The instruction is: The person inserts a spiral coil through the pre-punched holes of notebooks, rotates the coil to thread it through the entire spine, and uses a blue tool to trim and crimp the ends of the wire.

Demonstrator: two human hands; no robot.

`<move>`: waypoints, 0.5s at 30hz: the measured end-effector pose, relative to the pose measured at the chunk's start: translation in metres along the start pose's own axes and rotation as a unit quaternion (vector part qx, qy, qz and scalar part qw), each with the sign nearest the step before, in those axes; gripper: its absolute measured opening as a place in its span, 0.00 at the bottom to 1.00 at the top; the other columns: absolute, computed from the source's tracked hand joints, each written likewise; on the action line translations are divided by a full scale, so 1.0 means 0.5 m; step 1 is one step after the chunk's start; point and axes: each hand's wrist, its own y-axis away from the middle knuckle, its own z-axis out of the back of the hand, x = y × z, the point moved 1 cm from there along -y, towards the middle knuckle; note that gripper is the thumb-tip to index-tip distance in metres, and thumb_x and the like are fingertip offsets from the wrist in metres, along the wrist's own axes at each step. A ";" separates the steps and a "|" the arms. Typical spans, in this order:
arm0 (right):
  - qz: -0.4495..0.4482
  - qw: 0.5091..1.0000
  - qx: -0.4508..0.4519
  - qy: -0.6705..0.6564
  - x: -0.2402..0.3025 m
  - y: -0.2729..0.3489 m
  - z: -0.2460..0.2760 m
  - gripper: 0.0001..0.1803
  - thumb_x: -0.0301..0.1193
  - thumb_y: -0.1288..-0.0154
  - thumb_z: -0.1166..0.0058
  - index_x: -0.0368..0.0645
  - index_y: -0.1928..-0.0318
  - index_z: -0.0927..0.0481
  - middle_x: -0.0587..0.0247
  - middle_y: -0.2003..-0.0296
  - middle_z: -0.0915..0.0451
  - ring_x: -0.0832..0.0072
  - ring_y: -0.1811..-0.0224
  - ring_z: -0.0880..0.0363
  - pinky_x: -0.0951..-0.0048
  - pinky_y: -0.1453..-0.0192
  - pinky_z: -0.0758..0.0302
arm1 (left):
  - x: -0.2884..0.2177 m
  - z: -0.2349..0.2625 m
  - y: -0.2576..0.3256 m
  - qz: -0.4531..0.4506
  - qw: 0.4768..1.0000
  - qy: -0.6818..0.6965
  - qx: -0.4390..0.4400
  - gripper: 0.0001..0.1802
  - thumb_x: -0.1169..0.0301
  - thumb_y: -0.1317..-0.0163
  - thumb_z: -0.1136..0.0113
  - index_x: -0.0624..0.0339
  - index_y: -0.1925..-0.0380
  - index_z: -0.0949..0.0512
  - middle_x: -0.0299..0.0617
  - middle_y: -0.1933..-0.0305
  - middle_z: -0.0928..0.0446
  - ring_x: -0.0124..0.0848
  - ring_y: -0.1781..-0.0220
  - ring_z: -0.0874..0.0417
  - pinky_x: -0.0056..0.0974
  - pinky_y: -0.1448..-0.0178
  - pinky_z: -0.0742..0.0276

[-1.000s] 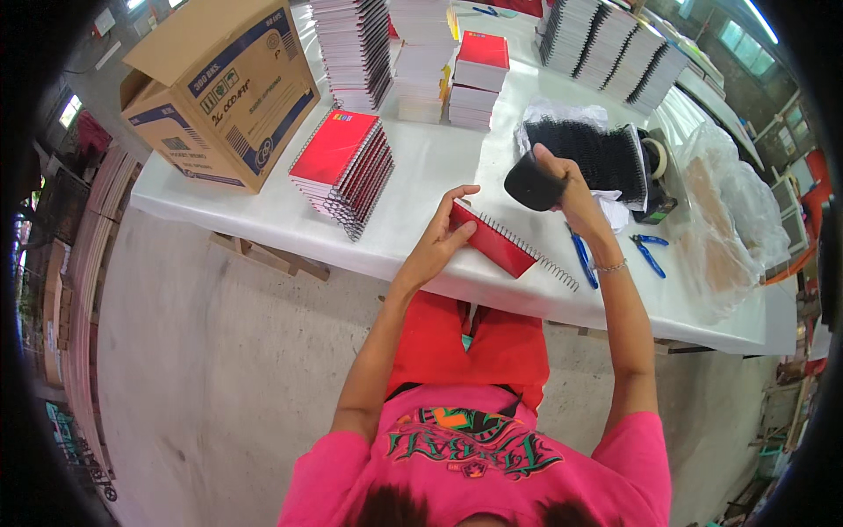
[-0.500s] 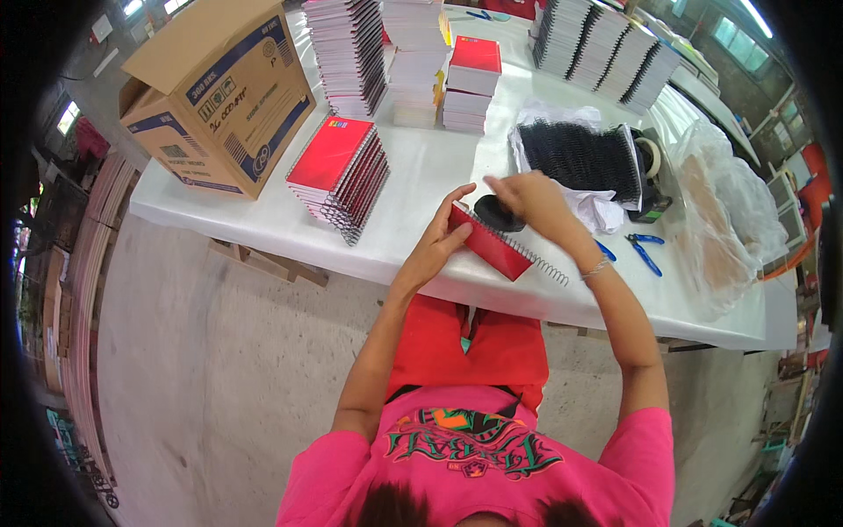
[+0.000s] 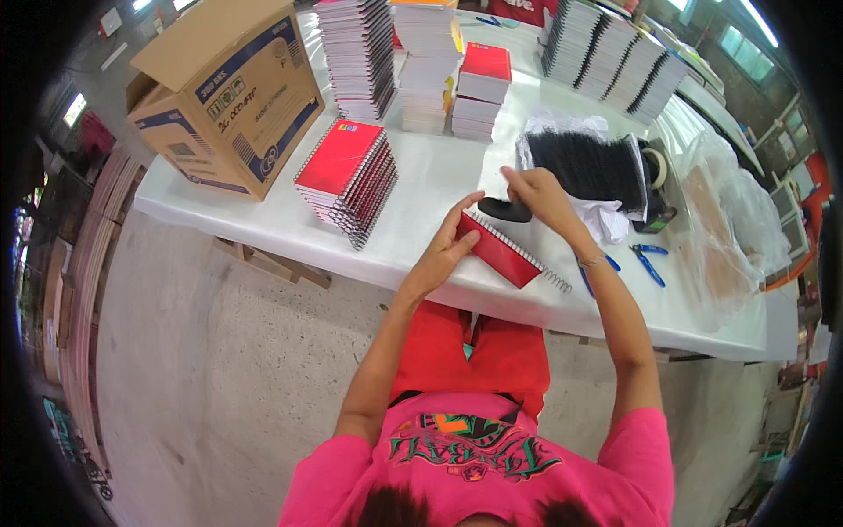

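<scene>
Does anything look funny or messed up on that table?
Yes, a little. The spiral coil sticks out past the end of the red notebook in the left hand, like a loose tail. The white wrapping by the black coils looks crumpled too. I see nothing spilled.

Glare washes the white tabletop (image 3: 525, 95), a tube light (image 3: 760, 21) blazes upper right, fisheye edges bow into black!

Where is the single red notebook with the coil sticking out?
In the head view, the red notebook is right of centre near the white table's front edge, in the left hand, beside the black object at the right hand.
</scene>
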 end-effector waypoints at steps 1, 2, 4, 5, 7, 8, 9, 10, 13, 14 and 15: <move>-0.027 0.992 0.015 -0.125 0.001 0.003 0.009 0.30 0.50 0.26 0.54 0.37 0.77 0.20 0.44 0.78 0.22 0.42 0.75 0.24 0.50 0.67 0.27 | 0.010 0.004 -0.003 -0.018 0.999 -0.033 -0.012 0.36 0.70 0.32 0.48 0.60 0.26 0.46 0.46 0.26 0.42 0.35 0.25 0.42 0.38 0.24 0.47; -0.061 0.966 0.031 -0.250 0.005 0.016 0.009 0.30 0.50 0.27 0.54 0.37 0.77 0.20 0.44 0.78 0.22 0.42 0.76 0.25 0.50 0.67 0.27 | 0.015 0.003 0.000 -0.030 0.997 -0.064 -0.021 0.37 0.67 0.32 0.47 0.60 0.26 0.47 0.46 0.27 0.41 0.35 0.26 0.41 0.38 0.26 0.44; 0.004 0.997 0.033 -0.071 0.025 0.031 -0.021 0.31 0.50 0.25 0.55 0.35 0.77 0.20 0.49 0.81 0.22 0.55 0.78 0.23 0.58 0.69 0.29 | 0.022 0.010 0.006 -0.019 0.999 -0.033 -0.018 0.38 0.67 0.33 0.47 0.60 0.25 0.48 0.47 0.25 0.44 0.37 0.23 0.45 0.38 0.24 0.49; 0.037 0.999 0.025 0.024 0.031 0.033 -0.021 0.32 0.50 0.25 0.55 0.35 0.77 0.20 0.52 0.82 0.22 0.61 0.80 0.23 0.61 0.71 0.29 | 0.016 0.008 -0.002 -0.019 1.000 -0.018 -0.010 0.38 0.68 0.33 0.47 0.61 0.25 0.48 0.48 0.24 0.45 0.37 0.22 0.47 0.39 0.22 0.51; 0.023 0.998 -0.016 -0.051 -0.014 0.023 -0.016 0.33 0.50 0.25 0.55 0.33 0.78 0.22 0.53 0.83 0.24 0.62 0.81 0.26 0.62 0.71 0.31 | 0.005 0.000 -0.002 -0.031 0.998 -0.049 -0.003 0.37 0.72 0.32 0.48 0.61 0.25 0.49 0.48 0.22 0.47 0.37 0.21 0.50 0.38 0.21 0.55; -0.040 0.984 0.006 -0.174 -0.023 0.020 -0.006 0.33 0.50 0.25 0.55 0.33 0.77 0.21 0.50 0.83 0.23 0.58 0.80 0.26 0.60 0.70 0.30 | 0.001 -0.002 0.001 -0.036 0.997 -0.064 -0.008 0.37 0.74 0.31 0.49 0.61 0.25 0.50 0.48 0.22 0.49 0.36 0.20 0.51 0.37 0.21 0.57; -0.102 0.950 0.029 -0.293 -0.030 0.019 0.000 0.32 0.49 0.25 0.55 0.33 0.76 0.21 0.47 0.82 0.23 0.54 0.79 0.26 0.58 0.69 0.30 | -0.003 -0.005 0.001 -0.035 0.997 -0.062 -0.009 0.37 0.74 0.31 0.49 0.61 0.24 0.50 0.48 0.21 0.49 0.36 0.20 0.51 0.37 0.21 0.57; -0.095 0.955 0.043 -0.279 -0.034 0.022 0.001 0.33 0.51 0.25 0.56 0.36 0.79 0.22 0.52 0.84 0.25 0.57 0.82 0.31 0.61 0.71 0.31 | -0.006 -0.009 -0.001 -0.034 0.998 -0.060 -0.010 0.38 0.74 0.31 0.49 0.60 0.24 0.51 0.48 0.21 0.50 0.36 0.20 0.52 0.37 0.21 0.57; 0.081 0.997 0.014 -0.003 0.012 0.039 -0.036 0.34 0.51 0.24 0.56 0.36 0.81 0.23 0.68 0.86 0.29 0.81 0.82 0.33 0.73 0.76 0.37 | 0.004 0.005 0.014 -0.024 0.998 -0.054 -0.020 0.38 0.75 0.31 0.49 0.60 0.24 0.53 0.48 0.20 0.53 0.36 0.19 0.53 0.37 0.21 0.57; 0.060 0.998 0.016 -0.020 0.011 0.025 -0.036 0.35 0.51 0.24 0.57 0.35 0.80 0.24 0.66 0.86 0.29 0.79 0.82 0.34 0.71 0.75 0.37 | 0.002 0.007 0.008 -0.028 0.998 -0.050 -0.022 0.39 0.75 0.31 0.49 0.60 0.24 0.53 0.48 0.20 0.53 0.36 0.19 0.54 0.37 0.20 0.57; 0.021 0.993 0.021 -0.110 0.005 0.027 -0.026 0.33 0.51 0.25 0.56 0.34 0.78 0.22 0.57 0.84 0.28 0.70 0.81 0.31 0.67 0.73 0.34 | 0.002 0.004 0.004 -0.025 0.998 -0.053 -0.020 0.39 0.75 0.31 0.49 0.60 0.24 0.53 0.47 0.20 0.53 0.36 0.19 0.54 0.37 0.20 0.57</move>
